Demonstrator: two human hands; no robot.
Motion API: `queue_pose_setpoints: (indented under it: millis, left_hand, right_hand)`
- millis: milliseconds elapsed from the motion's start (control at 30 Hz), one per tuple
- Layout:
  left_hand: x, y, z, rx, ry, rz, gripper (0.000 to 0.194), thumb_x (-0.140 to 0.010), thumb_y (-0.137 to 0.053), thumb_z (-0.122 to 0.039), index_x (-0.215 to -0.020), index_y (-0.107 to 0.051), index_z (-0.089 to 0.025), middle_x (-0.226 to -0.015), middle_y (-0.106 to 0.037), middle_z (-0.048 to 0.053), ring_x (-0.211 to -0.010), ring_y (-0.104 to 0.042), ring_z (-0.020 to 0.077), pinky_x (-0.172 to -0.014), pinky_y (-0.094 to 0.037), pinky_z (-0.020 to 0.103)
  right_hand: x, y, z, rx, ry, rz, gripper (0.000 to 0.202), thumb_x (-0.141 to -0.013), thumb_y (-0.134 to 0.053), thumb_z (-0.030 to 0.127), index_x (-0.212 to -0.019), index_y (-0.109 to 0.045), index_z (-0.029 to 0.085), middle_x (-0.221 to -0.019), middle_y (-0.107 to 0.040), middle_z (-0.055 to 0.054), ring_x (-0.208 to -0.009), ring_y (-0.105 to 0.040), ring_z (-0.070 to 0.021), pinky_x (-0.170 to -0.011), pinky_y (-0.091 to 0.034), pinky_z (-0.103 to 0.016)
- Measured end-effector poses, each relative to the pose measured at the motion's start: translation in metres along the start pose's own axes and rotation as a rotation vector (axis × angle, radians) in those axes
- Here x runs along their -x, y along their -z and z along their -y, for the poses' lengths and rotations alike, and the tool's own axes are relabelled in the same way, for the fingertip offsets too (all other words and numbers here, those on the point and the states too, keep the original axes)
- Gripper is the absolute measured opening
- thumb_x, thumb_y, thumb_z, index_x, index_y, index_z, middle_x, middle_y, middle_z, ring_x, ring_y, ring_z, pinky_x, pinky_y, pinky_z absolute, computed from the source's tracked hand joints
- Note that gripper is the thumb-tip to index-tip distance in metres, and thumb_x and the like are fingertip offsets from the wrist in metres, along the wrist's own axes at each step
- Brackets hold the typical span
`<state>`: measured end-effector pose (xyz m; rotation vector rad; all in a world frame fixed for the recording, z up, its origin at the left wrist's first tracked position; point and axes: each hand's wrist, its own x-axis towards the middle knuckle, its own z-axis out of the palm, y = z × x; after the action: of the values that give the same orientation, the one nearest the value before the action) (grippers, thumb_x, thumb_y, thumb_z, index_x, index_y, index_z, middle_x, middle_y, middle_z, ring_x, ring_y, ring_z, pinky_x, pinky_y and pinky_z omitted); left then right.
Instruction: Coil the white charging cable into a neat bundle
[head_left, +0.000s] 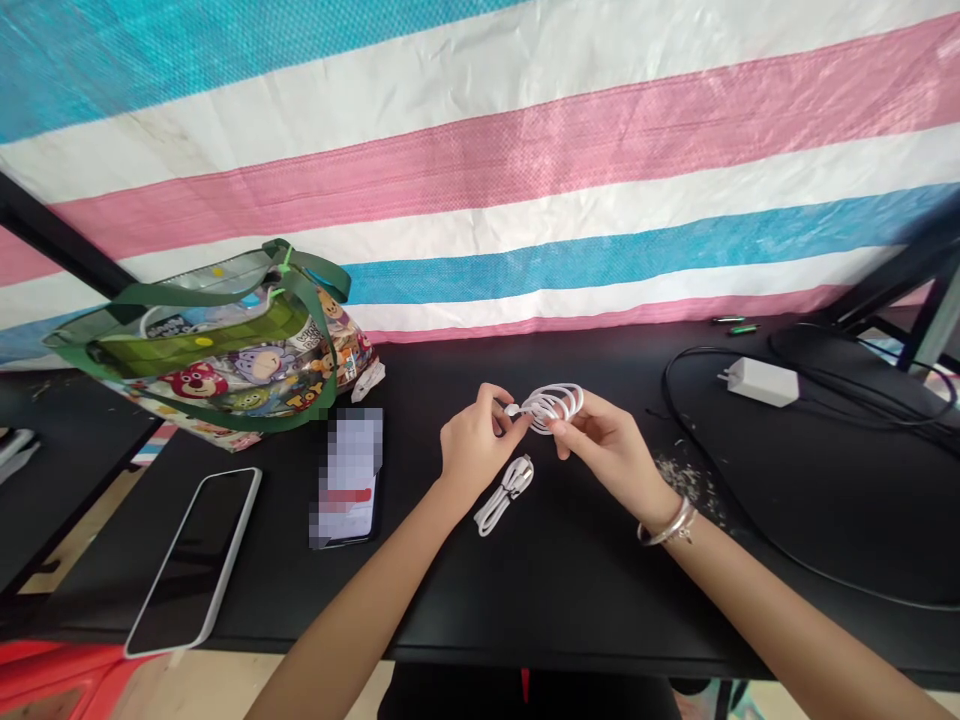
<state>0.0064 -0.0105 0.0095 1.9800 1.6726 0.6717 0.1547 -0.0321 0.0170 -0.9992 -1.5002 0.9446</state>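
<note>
A white charging cable (564, 395), wound into loose loops, is held just above the black table between both hands. My right hand (607, 440) pinches the loops from the right side, with a silver bracelet on its wrist. My left hand (480, 435) has its fingers closed around the cable's end beside the loops; the plug itself is partly hidden by the fingers. Below the hands lies a second white cable (504, 497), bundled and bound with a dark tie, touched by neither hand.
On the left are a white-cased phone (193, 565), a phone with a lit, blurred screen (351, 475) and a clear bag with green straps (217, 365). At right, a white power adapter (763, 382) lies among black cables (739, 510). A striped sheet (480, 170) hangs behind the table (592, 600).
</note>
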Motion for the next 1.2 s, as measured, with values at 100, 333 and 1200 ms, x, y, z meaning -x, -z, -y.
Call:
queue_pose_setpoints:
  millis: [100, 333, 1200]
  left_hand:
    - [-0.001, 0.0, -0.002, -0.004, -0.004, 0.019, 0.008, -0.082, -0.059, -0.031, -0.082, -0.06, -0.023, -0.069, -0.065, -0.006, -0.067, -0.061, 0.0126, -0.059, -0.038, 0.021]
    - [-0.001, 0.003, -0.004, 0.053, -0.008, 0.031, 0.011, -0.081, -0.056, -0.02, -0.082, -0.066, -0.025, -0.078, -0.068, -0.004, -0.073, -0.062, 0.0127, -0.063, -0.038, 0.021]
    - [-0.01, -0.002, 0.013, 0.53, -0.096, -0.144, 0.005, -0.075, -0.062, -0.017, -0.071, -0.063, -0.021, -0.068, -0.068, -0.002, -0.062, -0.062, 0.013, -0.06, -0.045, 0.022]
  right_hand:
    - [0.002, 0.0, -0.002, 0.043, 0.034, -0.027, 0.039, -0.078, -0.061, 0.057, -0.065, -0.055, 0.021, -0.055, -0.049, 0.003, -0.044, -0.047, -0.0105, -0.043, -0.043, -0.025]
    - [0.005, -0.002, 0.002, 0.171, 0.109, 0.015, 0.038, -0.081, -0.061, 0.052, -0.062, -0.055, 0.02, -0.052, -0.05, 0.003, -0.046, -0.044, -0.011, -0.045, -0.041, -0.025]
    - [0.006, 0.0, 0.004, 0.444, 0.39, 0.026, 0.042, -0.086, -0.053, 0.051, -0.064, -0.064, 0.018, -0.053, -0.066, -0.002, -0.048, -0.061, -0.0139, -0.048, -0.048, -0.023]
